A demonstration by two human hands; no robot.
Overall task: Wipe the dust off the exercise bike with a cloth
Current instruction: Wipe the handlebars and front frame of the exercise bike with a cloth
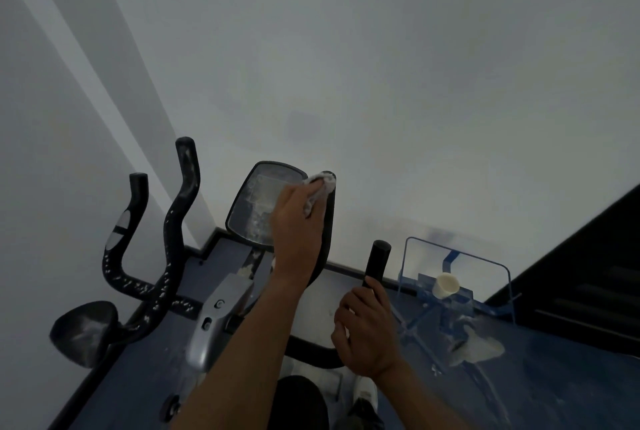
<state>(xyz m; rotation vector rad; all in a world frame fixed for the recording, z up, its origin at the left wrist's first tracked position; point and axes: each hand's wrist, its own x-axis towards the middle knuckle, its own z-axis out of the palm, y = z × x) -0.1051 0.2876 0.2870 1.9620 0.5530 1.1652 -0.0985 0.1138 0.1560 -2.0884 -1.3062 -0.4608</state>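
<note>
The left hand (pixel 297 221) pinches a white cloth (pixel 320 188) against the far tip of the exercise bike (pixel 221 308) handlebar, beside its console (pixel 258 204); the right hand (pixel 367 329) grips the near-right black handle (pixel 377 259).

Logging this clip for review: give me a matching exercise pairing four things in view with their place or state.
Things:
1. cloth
2. right hand
3. cup
4. seat

Place or state:
A. gripping a black handlebar
B. standing in the blue frame on the right
C. far left, dusty and untouched
D. pressed to the top of a handlebar beside the display by the left hand

Pairs: 1-D, 2-A, 3-B, 4-C
</note>
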